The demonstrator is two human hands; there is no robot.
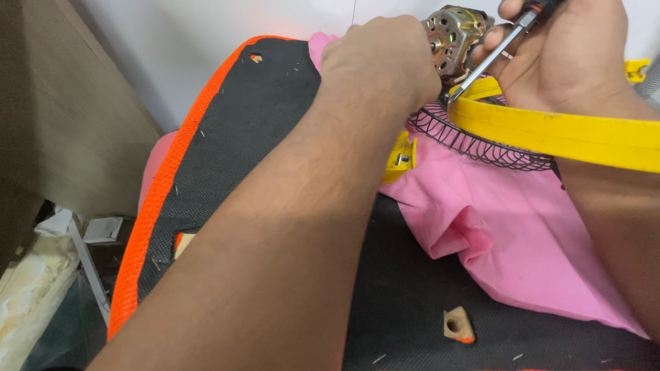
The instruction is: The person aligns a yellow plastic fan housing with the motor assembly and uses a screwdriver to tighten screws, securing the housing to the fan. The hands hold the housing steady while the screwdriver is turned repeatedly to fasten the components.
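My left hand (pixel 381 65) is closed around the near side of a small metal electric motor (pixel 456 38) and holds it up at the top of the view. In my right hand (pixel 560 55) I grip a screwdriver (pixel 489 62) whose shaft slants down to the left. Its tip sits at the motor's lower edge, just above a yellow plastic rim (pixel 564 130). That rim rings a black wire fan guard (pixel 474 141) lying under both hands.
A pink cloth (pixel 509 227) lies on a black mat with an orange mesh border (pixel 148 220). A small wooden wedge with a hole (pixel 458 324) rests on the mat near the front. A brown board (pixel 62 117) leans at the left, with clutter below it.
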